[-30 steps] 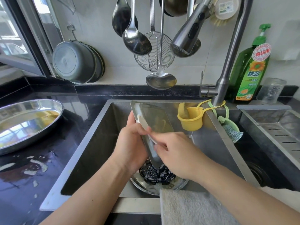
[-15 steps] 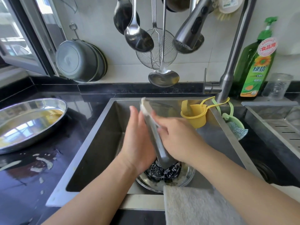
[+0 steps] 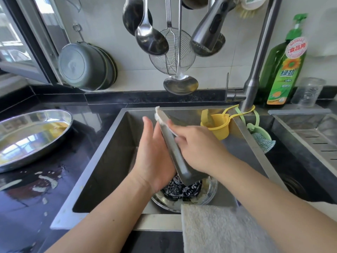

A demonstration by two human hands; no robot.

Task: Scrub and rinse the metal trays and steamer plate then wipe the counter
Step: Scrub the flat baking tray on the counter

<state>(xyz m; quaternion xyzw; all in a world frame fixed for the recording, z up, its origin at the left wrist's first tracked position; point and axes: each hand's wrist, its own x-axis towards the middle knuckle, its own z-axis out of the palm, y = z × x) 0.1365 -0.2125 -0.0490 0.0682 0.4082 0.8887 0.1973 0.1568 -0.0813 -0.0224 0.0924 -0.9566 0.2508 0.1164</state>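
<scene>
Over the sink (image 3: 102, 154) you hold a tray (image 3: 175, 157) on edge, tilted so its low end hangs above the steamer plate (image 3: 184, 190) by the drain; I judge that lets suds and water run off into the basin, not onto the counter (image 3: 60, 181). Your left hand (image 3: 155, 157) lies flat against the tray's back, fingers straight, bracing it. Your right hand (image 3: 197, 148) presses a pale cloth (image 3: 159, 117) to the tray's face, fingers curled on it, so the scrub has something firm behind it. A second tray (image 3: 31, 137) waits on the counter to the left, near foam spills (image 3: 45, 181) not yet wiped. A towel (image 3: 218, 229) drapes the sink's near edge.
</scene>
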